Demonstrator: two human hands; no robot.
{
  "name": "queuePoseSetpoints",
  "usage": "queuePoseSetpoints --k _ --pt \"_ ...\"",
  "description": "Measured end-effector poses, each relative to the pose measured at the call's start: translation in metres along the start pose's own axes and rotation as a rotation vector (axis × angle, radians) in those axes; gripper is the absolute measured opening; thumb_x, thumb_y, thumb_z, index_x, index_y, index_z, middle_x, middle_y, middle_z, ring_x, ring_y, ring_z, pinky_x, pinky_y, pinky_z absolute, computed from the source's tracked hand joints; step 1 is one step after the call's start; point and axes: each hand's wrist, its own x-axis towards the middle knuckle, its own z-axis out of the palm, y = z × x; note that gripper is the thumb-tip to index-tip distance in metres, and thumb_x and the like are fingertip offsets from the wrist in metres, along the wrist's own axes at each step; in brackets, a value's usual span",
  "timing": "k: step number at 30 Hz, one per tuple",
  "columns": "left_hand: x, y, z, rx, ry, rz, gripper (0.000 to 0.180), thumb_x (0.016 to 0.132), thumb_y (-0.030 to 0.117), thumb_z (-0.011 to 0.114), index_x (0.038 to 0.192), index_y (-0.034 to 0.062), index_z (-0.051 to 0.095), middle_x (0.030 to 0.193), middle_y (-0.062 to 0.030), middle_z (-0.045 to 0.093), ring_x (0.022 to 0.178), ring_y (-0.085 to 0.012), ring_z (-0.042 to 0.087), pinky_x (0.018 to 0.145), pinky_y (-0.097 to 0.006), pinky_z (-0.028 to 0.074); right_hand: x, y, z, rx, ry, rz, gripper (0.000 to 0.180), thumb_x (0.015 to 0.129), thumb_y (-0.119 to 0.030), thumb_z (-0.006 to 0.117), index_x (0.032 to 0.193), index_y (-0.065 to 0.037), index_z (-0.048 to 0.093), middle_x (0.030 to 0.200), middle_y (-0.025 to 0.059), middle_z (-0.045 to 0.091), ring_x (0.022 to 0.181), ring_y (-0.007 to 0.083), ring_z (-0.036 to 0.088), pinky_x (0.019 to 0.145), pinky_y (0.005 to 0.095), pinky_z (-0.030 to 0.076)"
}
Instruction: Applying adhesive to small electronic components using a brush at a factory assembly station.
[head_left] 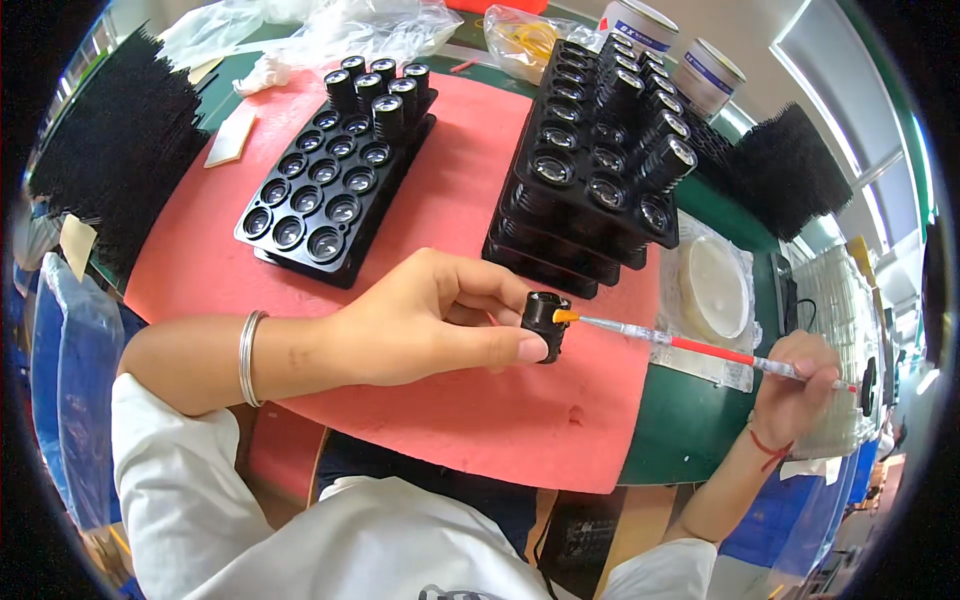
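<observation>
Between the thumb and fingers of my left hand (425,315) is a small black lens barrel (540,343), held upright above the pink mat. My right hand (800,375) grips a thin paintbrush (710,352) with a red handle near its rear end. The brush's orange tip meets the upper side of the barrel, near its rim. Left of centre lies a black tray (350,215) with lenses in its round pockets; several black lens barrels (388,117) stand in its far rows. To the right, a stack of black trays (560,225) carries more lenses and upright barrels.
The pink foam mat (480,430) covers much of the green table (690,420). Two cans (708,75) stand at the back right. Dense black bristle blocks (120,150) flank both sides. A round whitish dish (715,287) sits right of the stack. Plastic bags (370,30) lie behind.
</observation>
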Motion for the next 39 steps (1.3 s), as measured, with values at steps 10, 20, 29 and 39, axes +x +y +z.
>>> queuePoseSetpoints --k 10,20,29,39 --pt "0.000 0.000 -0.002 -0.014 -0.102 0.055 0.029 0.080 0.005 0.058 0.107 -0.0025 0.052 0.098 -0.0077 0.058 0.093 -0.0124 0.052 0.082 -0.026 0.042 0.003 0.001 -0.003 0.005 -0.002 0.000 0.038 0.087 -0.036 0.047 0.068 -0.004 0.049 0.058 0.0061 0.044 0.045 0.0143 0.042 0.039 0.0234 0.033" --pt "-0.018 0.057 -0.042 0.727 0.361 0.554 0.031 0.066 0.009 0.068 0.091 -0.0006 0.054 0.087 -0.0075 0.059 0.075 -0.0093 0.054 0.064 -0.018 0.043 -0.001 0.002 -0.019 0.246 0.263 0.049 0.032 0.087 -0.031 0.048 0.066 -0.007 0.042 0.060 0.0021 0.035 0.051 0.0114 0.032 0.045 0.0231 0.027" --pt "-0.016 0.062 -0.113 1.172 0.820 0.187 0.035 0.068 0.022 0.068 0.090 -0.0033 0.059 0.070 -0.0079 0.058 0.066 -0.0134 0.054 0.061 -0.025 0.043 0.000 -0.002 -0.028 0.412 0.266 0.024 0.029 0.089 -0.028 0.045 0.068 -0.007 0.040 0.059 0.0007 0.033 0.049 0.0097 0.029 0.044 0.0229 0.024" --pt "-0.002 0.053 -0.112 1.389 0.917 0.053 0.035 0.066 0.027 0.069 0.087 -0.0005 0.062 0.076 -0.0124 0.062 0.074 -0.0239 0.061 0.069 -0.031 0.045 -0.002 0.000 -0.026 0.409 0.270 -0.022 0.029 0.089 -0.027 0.043 0.070 -0.006 0.041 0.062 0.0019 0.031 0.053 0.0114 0.029 0.048 0.0247 0.024"
